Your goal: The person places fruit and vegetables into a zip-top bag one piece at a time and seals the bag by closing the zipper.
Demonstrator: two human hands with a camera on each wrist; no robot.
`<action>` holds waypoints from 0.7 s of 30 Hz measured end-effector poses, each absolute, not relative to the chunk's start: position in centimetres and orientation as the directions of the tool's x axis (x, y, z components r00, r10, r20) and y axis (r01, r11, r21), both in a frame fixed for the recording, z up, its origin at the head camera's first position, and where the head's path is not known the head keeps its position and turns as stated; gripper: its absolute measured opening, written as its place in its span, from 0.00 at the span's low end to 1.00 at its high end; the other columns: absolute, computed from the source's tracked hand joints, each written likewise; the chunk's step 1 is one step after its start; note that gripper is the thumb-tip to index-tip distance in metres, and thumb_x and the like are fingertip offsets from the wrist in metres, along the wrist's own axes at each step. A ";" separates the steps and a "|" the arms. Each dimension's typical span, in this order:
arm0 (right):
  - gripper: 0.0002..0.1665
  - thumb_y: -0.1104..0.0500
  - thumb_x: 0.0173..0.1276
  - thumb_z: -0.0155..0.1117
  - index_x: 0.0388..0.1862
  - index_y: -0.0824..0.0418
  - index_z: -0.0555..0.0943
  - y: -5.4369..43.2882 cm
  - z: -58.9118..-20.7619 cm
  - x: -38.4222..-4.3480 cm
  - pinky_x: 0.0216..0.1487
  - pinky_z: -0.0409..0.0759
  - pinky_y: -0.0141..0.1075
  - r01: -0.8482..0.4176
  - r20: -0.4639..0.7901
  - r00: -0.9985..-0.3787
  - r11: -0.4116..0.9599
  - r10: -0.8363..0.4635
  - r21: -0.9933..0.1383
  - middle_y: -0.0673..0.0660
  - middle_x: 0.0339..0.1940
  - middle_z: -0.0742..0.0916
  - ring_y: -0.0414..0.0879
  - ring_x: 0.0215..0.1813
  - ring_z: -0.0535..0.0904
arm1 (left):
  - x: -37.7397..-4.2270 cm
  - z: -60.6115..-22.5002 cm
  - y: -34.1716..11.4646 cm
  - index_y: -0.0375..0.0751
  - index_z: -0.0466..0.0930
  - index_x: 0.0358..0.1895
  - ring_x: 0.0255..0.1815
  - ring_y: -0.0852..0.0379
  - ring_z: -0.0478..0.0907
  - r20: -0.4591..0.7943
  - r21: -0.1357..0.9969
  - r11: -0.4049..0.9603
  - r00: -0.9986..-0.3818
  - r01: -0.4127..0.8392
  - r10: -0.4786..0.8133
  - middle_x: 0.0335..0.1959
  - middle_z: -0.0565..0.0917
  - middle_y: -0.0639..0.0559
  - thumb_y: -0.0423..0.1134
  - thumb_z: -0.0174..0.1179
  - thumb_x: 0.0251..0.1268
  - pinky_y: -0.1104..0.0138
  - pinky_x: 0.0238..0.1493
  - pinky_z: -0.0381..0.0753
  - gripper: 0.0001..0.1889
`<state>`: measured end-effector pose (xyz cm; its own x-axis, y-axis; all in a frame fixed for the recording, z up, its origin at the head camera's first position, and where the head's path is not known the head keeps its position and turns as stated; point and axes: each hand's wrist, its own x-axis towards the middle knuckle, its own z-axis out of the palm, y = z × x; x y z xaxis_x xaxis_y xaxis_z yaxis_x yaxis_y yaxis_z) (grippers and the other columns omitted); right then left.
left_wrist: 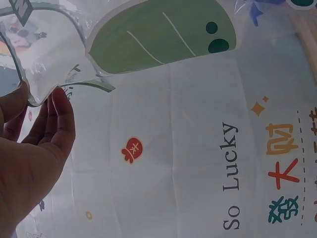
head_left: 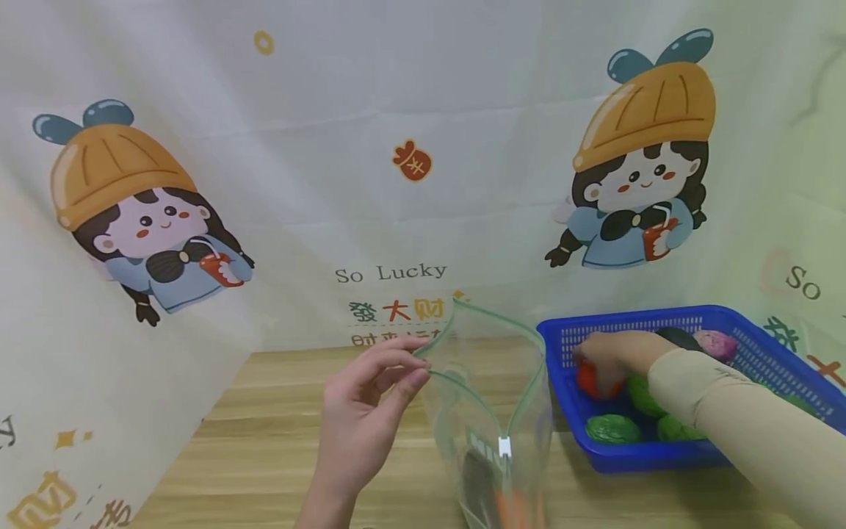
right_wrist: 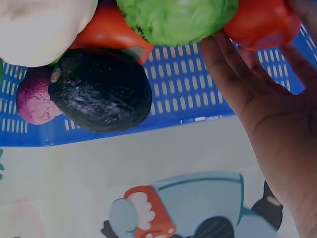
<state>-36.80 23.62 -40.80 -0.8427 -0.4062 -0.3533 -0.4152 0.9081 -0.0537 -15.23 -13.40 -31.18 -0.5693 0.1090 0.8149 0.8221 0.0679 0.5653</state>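
Note:
My left hand [head_left: 366, 411] pinches the rim of a clear zip bag [head_left: 446, 419] between thumb and fingers. The bag's green-edged mouth gapes, and a white slider [head_left: 505, 446] sits on its near edge. Through the plastic, a dark item [head_left: 479, 481] and an orange item [head_left: 512, 508] show low down; their kinds are unclear. My right hand [head_left: 608, 356] reaches into a blue basket [head_left: 634, 461] on the right, its fingers and thumb around a red tomato [right_wrist: 262, 22]. A green, rough-skinned vegetable [right_wrist: 178, 20] lies against those fingers.
Also in the basket are a dark avocado-like item [right_wrist: 101, 89], a purple-pink vegetable [right_wrist: 35, 96], a white rounded item [right_wrist: 42, 29], another red item [right_wrist: 106, 32] and a green leafy ball [head_left: 613, 428]. A printed cloth [head_left: 330, 184] hangs behind the wooden table [head_left: 264, 433].

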 end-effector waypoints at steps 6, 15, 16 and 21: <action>0.42 0.64 0.57 0.79 0.71 0.66 0.77 23.0 -33.9 -32.4 0.49 0.90 0.44 -0.408 -0.326 -0.831 0.892 -0.451 -0.194 0.67 0.61 0.84 0.52 0.49 0.80 | -15.0 -31.3 -13.4 0.28 0.84 0.40 0.58 0.60 0.87 0.805 0.578 0.074 -0.583 0.812 0.107 0.50 0.89 0.31 0.19 0.67 0.65 0.67 0.55 0.90 0.05; 0.38 0.53 0.62 0.83 0.70 0.57 0.80 23.4 -25.5 -29.7 0.52 0.90 0.54 -0.561 0.106 -0.823 0.771 -0.558 -0.300 0.64 0.61 0.85 0.54 0.52 0.87 | -14.9 -31.2 -13.3 0.28 0.84 0.40 0.58 0.60 0.87 0.812 0.569 0.063 -0.573 0.820 0.109 0.51 0.88 0.29 0.18 0.67 0.64 0.67 0.56 0.90 0.05; 0.38 0.52 0.62 0.83 0.70 0.55 0.80 23.1 -24.3 -28.9 0.53 0.90 0.54 -0.582 0.166 -0.812 0.753 -0.560 -0.307 0.62 0.60 0.85 0.55 0.53 0.88 | -14.9 -31.2 -13.2 0.28 0.84 0.40 0.58 0.60 0.87 0.813 0.569 0.062 -0.572 0.820 0.110 0.52 0.88 0.29 0.18 0.67 0.64 0.67 0.56 0.90 0.05; 0.38 0.54 0.64 0.83 0.72 0.50 0.78 19.8 -18.9 -24.4 0.56 0.92 0.41 -0.745 0.411 -0.667 0.574 -0.622 -0.341 0.54 0.63 0.86 0.48 0.55 0.90 | -14.9 -31.1 -13.3 0.27 0.84 0.40 0.58 0.60 0.87 0.820 0.558 0.055 -0.561 0.828 0.113 0.52 0.87 0.29 0.18 0.67 0.65 0.66 0.57 0.90 0.05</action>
<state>-24.39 19.78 -18.95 -0.6668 -0.6215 0.4112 -0.7449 0.5738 -0.3406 -14.90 -13.31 -31.12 -0.5608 0.1131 0.8202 0.8277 0.0546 0.5585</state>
